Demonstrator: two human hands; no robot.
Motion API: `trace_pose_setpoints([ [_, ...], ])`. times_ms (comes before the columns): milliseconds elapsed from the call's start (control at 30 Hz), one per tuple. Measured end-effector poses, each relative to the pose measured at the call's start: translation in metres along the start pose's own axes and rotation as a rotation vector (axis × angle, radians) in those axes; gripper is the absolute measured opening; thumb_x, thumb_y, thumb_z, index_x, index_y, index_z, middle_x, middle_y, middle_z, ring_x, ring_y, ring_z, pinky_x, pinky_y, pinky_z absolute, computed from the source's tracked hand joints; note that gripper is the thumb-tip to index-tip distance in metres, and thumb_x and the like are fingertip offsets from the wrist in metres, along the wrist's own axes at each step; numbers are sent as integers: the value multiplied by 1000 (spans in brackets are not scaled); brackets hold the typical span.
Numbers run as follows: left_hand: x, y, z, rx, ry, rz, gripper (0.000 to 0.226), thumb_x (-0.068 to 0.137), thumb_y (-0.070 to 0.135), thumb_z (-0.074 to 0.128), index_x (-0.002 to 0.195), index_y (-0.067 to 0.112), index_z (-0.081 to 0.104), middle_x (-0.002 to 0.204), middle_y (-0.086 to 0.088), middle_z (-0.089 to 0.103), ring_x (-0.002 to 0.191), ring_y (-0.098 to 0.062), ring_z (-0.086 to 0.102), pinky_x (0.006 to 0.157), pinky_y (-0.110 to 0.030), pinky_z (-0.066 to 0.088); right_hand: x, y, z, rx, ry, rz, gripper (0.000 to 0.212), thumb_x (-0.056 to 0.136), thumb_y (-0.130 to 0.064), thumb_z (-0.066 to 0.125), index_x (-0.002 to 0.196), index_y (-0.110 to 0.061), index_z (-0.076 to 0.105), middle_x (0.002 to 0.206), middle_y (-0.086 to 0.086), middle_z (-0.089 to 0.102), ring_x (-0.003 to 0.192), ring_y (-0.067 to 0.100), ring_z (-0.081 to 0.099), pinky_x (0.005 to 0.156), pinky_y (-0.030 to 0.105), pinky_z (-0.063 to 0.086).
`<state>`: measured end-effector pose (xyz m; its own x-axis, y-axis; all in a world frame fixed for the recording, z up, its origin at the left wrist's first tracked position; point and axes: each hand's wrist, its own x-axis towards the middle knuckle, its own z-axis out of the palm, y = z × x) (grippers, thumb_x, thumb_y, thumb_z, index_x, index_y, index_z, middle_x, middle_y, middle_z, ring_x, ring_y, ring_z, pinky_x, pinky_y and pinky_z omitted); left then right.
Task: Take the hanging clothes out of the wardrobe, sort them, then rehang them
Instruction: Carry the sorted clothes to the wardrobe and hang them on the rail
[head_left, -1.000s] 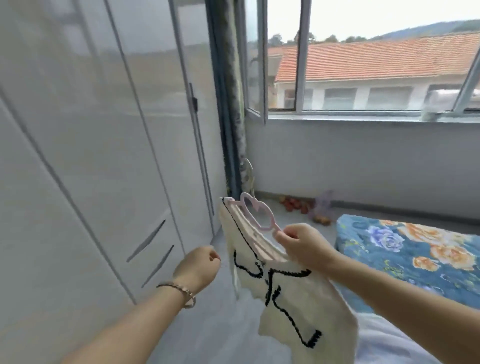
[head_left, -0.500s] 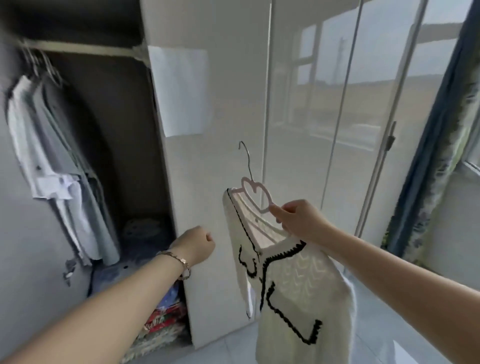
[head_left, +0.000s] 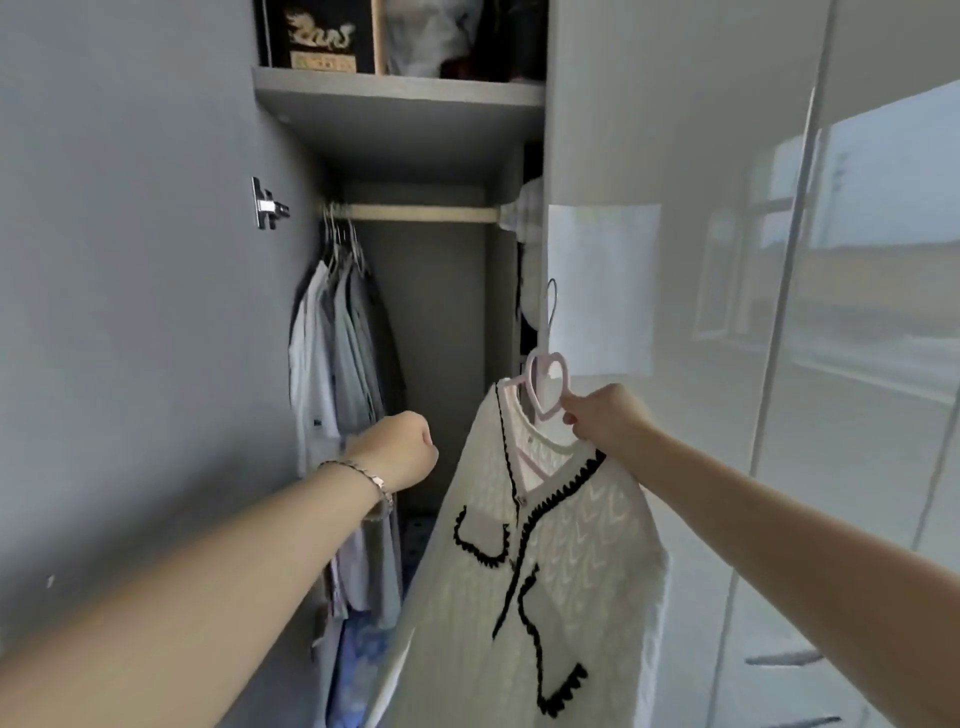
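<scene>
My right hand (head_left: 605, 415) pinches the pink heart-shaped hanger (head_left: 545, 384) with a metal hook, and a white knit cardigan (head_left: 550, 561) with black trim hangs from it. I hold it in front of the open wardrobe's right side. My left hand (head_left: 400, 452), with a bracelet on the wrist, is curled in a fist and holds nothing; it hovers before the wardrobe opening. Inside, a wooden rail (head_left: 426, 213) carries several pale shirts (head_left: 337, 364) bunched at its left end. The rail's right part is bare.
The open grey wardrobe door (head_left: 130, 312) stands at my left with a metal hinge (head_left: 267, 205). A shelf (head_left: 400, 98) above the rail holds a dark box and bundles. Glossy closed doors (head_left: 779, 312) with a taped paper sheet fill the right. Folded cloth lies at the wardrobe's bottom.
My view has swung left from the window and bed to the open wardrobe. The cardigan on its hanger came along in my right hand and now sits higher, nearer the rail.
</scene>
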<state>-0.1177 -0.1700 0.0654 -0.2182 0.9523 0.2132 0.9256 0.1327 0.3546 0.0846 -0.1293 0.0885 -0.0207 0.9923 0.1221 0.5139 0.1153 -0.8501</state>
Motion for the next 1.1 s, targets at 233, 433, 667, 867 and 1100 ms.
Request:
trace_pose_setpoints([
  [233, 92, -43, -41, 74, 160, 35, 16, 97, 18, 40, 93, 17, 55, 85, 1, 55, 79, -18, 54, 68, -28, 44, 89, -74, 61, -12, 92, -167, 24, 91, -19, 47, 76, -7, 62, 64, 5, 52, 46, 15, 37, 45, 22, 29],
  [433, 181, -72, -68, 143, 270, 37, 13, 96, 20, 41, 99, 16, 53, 90, -1, 56, 79, -18, 53, 55, -24, 36, 195, -137, 111, -32, 129, -353, 28, 95, -23, 47, 74, -6, 55, 57, 2, 46, 47, 13, 42, 41, 21, 27],
  [667, 270, -92, -109, 173, 396, -96, 8, 91, 21, 45, 90, 24, 52, 117, 0, 61, 94, -22, 56, 71, -27, 40, 322, -219, 159, 12, 85, -477, 24, 96, -23, 48, 98, -4, 62, 84, 10, 62, 73, 23, 60, 59, 28, 45],
  [867, 304, -108, -124, 262, 489, -160, 14, 91, 20, 44, 90, 23, 58, 88, 5, 58, 80, -20, 52, 62, -25, 38, 383, -251, 206, -51, -48, -491, 29, 97, -16, 47, 116, 3, 57, 121, 19, 60, 112, 32, 57, 81, 32, 46],
  [1100, 317, -125, -117, 252, 512, -186, 14, 90, 20, 45, 80, 27, 52, 80, 7, 59, 77, -20, 55, 68, -26, 43, 405, -257, 256, -106, -177, -503, 34, 95, -8, 45, 126, 5, 51, 132, 21, 54, 123, 32, 51, 95, 30, 42],
])
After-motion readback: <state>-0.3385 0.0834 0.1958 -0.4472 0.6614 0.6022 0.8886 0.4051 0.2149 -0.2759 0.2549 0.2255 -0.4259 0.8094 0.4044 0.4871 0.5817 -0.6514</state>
